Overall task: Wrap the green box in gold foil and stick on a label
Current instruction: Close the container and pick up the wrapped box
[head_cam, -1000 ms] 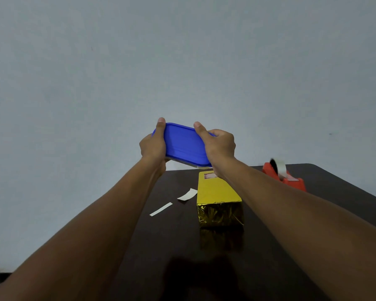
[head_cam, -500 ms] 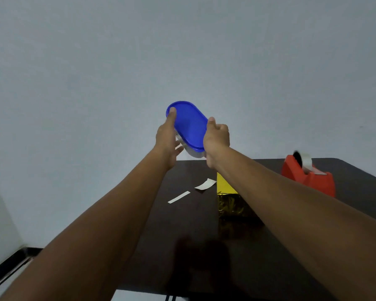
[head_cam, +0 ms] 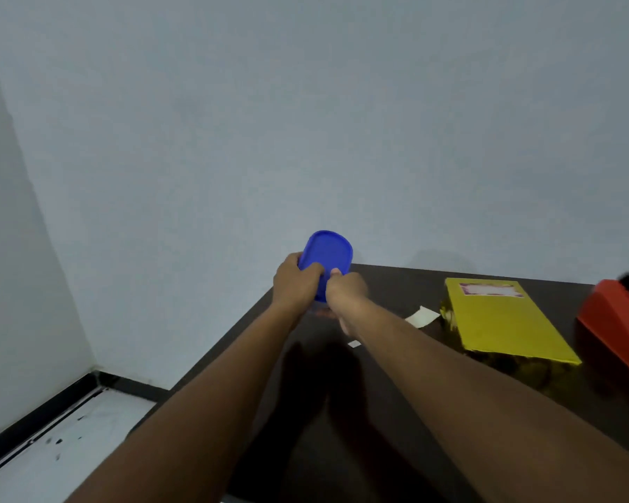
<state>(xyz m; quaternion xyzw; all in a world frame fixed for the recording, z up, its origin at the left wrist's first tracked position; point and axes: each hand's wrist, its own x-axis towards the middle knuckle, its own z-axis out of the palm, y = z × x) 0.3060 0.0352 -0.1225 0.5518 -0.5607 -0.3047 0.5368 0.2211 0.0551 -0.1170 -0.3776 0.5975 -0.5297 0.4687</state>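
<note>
The box wrapped in gold foil (head_cam: 502,321) lies flat on the dark table (head_cam: 396,412) at the right. A pale label (head_cam: 491,289) is stuck near its far end. Both my hands hold a blue oval lidded container (head_cam: 329,254) above the table's far left corner. My left hand (head_cam: 295,283) grips its left side with fingers curled over the lid. My right hand (head_cam: 345,290) grips its near right edge. The container's lower part is hidden behind my hands.
A red tape dispenser (head_cam: 618,321) stands at the right edge of view. Two white paper scraps (head_cam: 422,316) lie between my right arm and the box. The table's left edge drops to a pale floor (head_cam: 69,448) and a dark skirting strip.
My view has swung left, so box and dispenser now sit further right. The blue container has come down toward the table's far left corner. Both hands have closed in on its near end.
</note>
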